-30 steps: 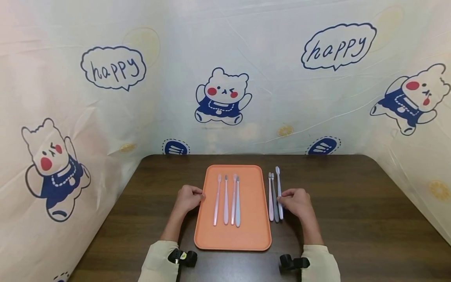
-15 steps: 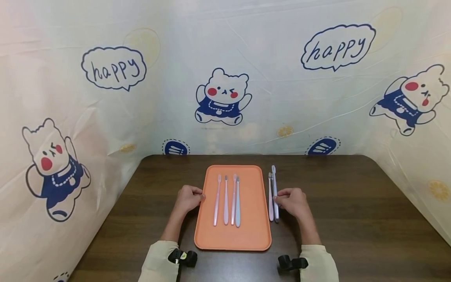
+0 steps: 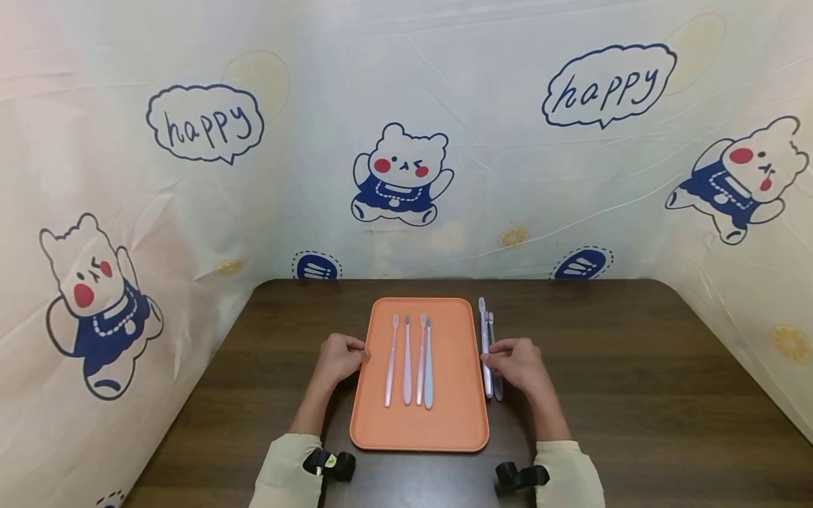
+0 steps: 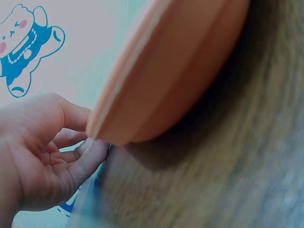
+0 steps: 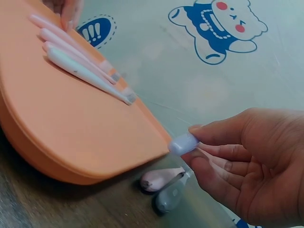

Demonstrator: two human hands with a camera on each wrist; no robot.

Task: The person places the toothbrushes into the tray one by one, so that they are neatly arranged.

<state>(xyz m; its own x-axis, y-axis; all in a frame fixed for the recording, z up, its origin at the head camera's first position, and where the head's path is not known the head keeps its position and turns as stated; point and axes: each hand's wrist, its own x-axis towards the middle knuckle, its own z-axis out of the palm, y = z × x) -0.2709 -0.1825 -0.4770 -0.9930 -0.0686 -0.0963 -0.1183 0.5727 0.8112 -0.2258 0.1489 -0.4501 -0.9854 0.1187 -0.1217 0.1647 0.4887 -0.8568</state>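
An orange tray (image 3: 454,416) lies on the dark wooden table (image 3: 635,367) with several toothbrushes (image 3: 408,363) side by side on it. My left hand (image 3: 360,355) holds the tray's left rim (image 4: 111,118), fingers curled under the edge. My right hand (image 3: 494,361) pinches a pale lilac toothbrush (image 3: 483,328) by its handle (image 5: 184,143), just right of the tray. It hangs a little above a pink toothbrush (image 5: 159,179) and a grey toothbrush (image 5: 170,197), which lie on the table below.
Plastic sheeting printed with bears and "happy" bubbles (image 3: 406,169) walls the table at the back and both sides. Bare table stretches to the right of the hands (image 3: 667,395) and to the left (image 3: 254,381).
My right hand has picked up the rightmost pale toothbrush and carried it leftward over the other two, closer to the tray's right rim. The left hand and tray have stayed put.
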